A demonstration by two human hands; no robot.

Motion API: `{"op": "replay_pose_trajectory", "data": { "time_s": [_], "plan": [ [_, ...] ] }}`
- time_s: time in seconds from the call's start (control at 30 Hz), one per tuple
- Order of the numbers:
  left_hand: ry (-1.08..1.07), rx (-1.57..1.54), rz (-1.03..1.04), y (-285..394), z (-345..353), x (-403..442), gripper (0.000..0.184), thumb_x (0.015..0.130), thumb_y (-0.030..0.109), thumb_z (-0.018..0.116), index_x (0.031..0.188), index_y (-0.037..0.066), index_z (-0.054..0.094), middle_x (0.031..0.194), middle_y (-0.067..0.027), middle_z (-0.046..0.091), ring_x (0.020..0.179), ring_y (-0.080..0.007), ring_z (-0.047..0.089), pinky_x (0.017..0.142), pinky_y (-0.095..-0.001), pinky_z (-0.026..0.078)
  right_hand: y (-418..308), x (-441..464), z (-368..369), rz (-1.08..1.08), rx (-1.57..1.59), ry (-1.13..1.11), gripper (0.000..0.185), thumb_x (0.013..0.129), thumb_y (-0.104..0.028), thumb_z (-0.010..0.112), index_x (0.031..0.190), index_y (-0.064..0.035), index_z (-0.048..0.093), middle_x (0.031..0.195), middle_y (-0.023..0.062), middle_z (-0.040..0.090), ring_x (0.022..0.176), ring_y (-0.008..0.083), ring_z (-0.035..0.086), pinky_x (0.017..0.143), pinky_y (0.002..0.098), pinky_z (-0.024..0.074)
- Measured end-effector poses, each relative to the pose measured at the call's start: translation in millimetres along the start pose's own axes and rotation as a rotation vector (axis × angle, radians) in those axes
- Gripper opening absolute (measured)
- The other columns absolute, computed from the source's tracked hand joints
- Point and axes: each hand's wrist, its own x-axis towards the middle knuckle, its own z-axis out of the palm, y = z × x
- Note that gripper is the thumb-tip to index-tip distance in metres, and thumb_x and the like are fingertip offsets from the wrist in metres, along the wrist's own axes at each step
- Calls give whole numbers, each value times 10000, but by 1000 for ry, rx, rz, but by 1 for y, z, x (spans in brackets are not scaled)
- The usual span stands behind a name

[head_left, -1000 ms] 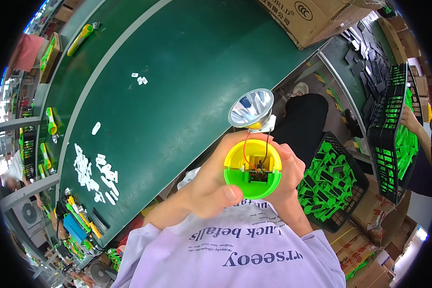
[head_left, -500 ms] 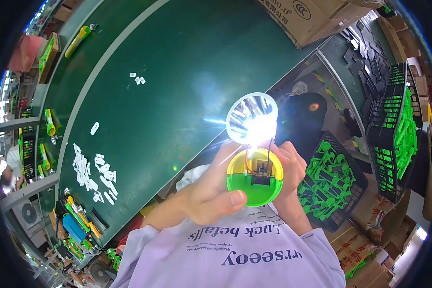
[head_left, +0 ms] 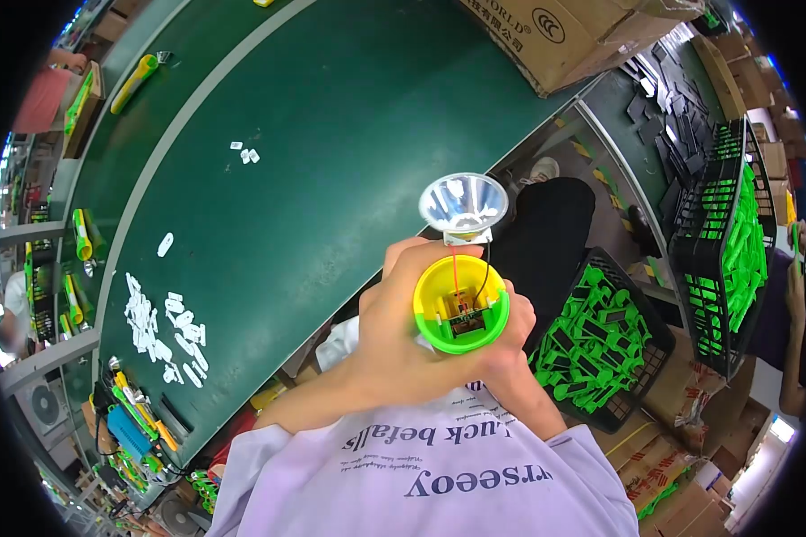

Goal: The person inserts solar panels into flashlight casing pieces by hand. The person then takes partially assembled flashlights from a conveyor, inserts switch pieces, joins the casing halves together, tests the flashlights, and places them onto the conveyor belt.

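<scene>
A yellow and green round housing [head_left: 427, 285] is held upright between both hands, its open end facing the camera and a small circuit board inside. My left hand [head_left: 392, 309] is wrapped round its left side. My right hand [head_left: 509, 336] grips the right side, with fingers curled. Above the housing, a silver cone reflector [head_left: 464, 201] leans on the fingers, joined to the inside by a red and a black wire. The reflector is unlit. The lower part of the housing is hidden by the hands.
A green table [head_left: 287, 179] carries white small parts [head_left: 157, 327] and a cardboard box [head_left: 573, 40]. On the right stand black crates of green parts [head_left: 600, 336] [head_left: 725, 242]. Another person's arm [head_left: 794, 313] shows at the far right.
The bright light seen half a second ago at the reflector is off. The reflector has tilted, the left thumb has shifted off the housing's front rim, and the view has moved slightly.
</scene>
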Motion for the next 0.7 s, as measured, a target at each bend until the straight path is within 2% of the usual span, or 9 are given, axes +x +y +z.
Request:
{"op": "replay_pose_trajectory", "data": {
  "time_s": [0.17,0.27,0.4,0.43,0.47,0.53,0.6,0.67,0.7],
  "plan": [
    [293,290,130,5,17,8,699,686,275,894,1202,-30,535,1016,-128,651,878,-207,657,806,-318,519,1,-18,20,218,282,75,392,713,-100,767,1060,-4,613,910,96,694,766,199,692,680,288,543],
    [384,401,79,10,28,21,705,616,374,911,1127,17,581,836,-24,690,859,-209,609,826,-357,409,3,-16,16,356,352,39,405,725,-99,761,1084,-2,601,922,87,688,775,198,687,682,291,541],
    [310,318,-21,-6,20,31,711,774,417,791,1262,-18,513,1009,-130,670,940,-309,619,850,-398,426,5,-3,21,610,556,-39,432,750,-97,748,1133,3,576,946,69,676,793,196,676,686,298,538],
    [192,294,-137,-3,12,33,648,811,327,780,1299,-4,511,1089,-169,660,955,-302,633,855,-392,493,9,-5,18,870,811,-74,381,743,-68,736,1078,-11,564,864,59,642,710,168,645,606,291,517],
    [164,322,-28,-8,5,39,579,842,313,748,1286,7,537,1140,-178,657,1010,-309,638,878,-383,492,12,1,7,1012,1157,-259,321,738,-82,722,999,-35,542,744,70,584,580,167,577,508,297,462],
    [93,396,184,-19,-12,54,484,873,292,713,1245,12,584,1146,-177,667,1030,-325,646,898,-384,493,33,-11,9,996,1669,-540,470,782,-214,657,1162,-34,447,680,67,506,499,197,490,444,344,425],
    [1,-94,-42,-25,-31,68,324,933,225,626,1185,21,633,1029,-163,703,954,-265,684,870,-353,512,22,-8,13,938,2038,-538,391,778,-233,648,1032,-52,412,597,65,445,480,179,449,429,317,387],
    [142,-76,-90,-45,-66,77,243,944,162,593,1127,17,658,971,-150,702,907,-222,686,806,-334,526,15,-4,12,823,2003,-501,389,827,-305,636,1010,-65,391,610,63,452,485,173,451,442,310,382],
    [244,292,-81,-51,-90,82,203,932,118,591,1089,17,671,943,-143,696,875,-224,684,778,-333,527,15,-5,12,812,1989,-436,401,838,-333,636,1011,-68,390,617,61,457,487,174,454,444,308,384]
  ]
}}
